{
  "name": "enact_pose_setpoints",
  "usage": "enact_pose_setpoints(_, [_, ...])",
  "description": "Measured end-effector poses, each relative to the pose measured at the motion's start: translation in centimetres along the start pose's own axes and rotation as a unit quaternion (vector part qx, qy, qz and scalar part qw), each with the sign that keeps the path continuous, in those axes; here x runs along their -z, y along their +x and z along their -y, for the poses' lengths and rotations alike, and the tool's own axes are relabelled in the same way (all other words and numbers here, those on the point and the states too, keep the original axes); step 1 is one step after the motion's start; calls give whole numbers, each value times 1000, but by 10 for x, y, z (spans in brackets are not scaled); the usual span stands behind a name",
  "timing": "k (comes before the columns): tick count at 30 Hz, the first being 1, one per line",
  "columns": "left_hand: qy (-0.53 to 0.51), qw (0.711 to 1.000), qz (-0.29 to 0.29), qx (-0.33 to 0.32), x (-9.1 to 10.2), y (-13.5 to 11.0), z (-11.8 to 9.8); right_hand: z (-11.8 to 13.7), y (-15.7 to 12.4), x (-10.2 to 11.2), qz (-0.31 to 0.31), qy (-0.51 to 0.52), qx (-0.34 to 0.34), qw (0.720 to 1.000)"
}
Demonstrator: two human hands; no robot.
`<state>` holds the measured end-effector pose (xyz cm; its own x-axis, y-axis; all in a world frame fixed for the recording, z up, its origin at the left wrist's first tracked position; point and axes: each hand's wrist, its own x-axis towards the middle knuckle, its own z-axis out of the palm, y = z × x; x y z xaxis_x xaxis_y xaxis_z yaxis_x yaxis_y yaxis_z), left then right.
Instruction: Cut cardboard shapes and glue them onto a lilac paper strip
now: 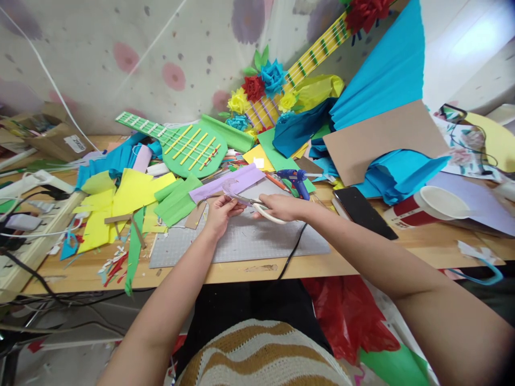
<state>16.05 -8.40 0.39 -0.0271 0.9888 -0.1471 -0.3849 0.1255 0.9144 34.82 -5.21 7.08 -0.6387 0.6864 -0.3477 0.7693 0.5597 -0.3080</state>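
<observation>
My right hand (278, 206) grips a pair of scissors (270, 215) by their white handles, and the blades point left toward my other hand. With its fingers pinched, my left hand (220, 215) holds a small curved piece of light purple paper (230, 187) by the scissor blades. Whether the blades are in the paper, I cannot tell. Just behind the hands lies a wider purple paper strip (251, 179). Both hands are over a grey cutting mat (241, 252).
A blue glue gun (296, 182) lies right of the mat, near a black phone (365, 212) and a paper cup (422, 209). Behind is a green paper guitar (195, 150). Yellow paper sheets (134, 190) and scraps cover the left. A power strip (30, 236) with cables sits far left.
</observation>
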Motion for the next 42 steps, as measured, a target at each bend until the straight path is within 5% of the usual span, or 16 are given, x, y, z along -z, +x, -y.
enact_pose_setpoints(22, [-27, 1000, 13, 11, 2, 0, -1, 0, 1, 1, -4, -17, 21, 1000])
enact_pose_setpoints(42, [-30, 1000, 0, 5, -2, 0, -1, -10, 8, 5, 19, 72, 12, 997])
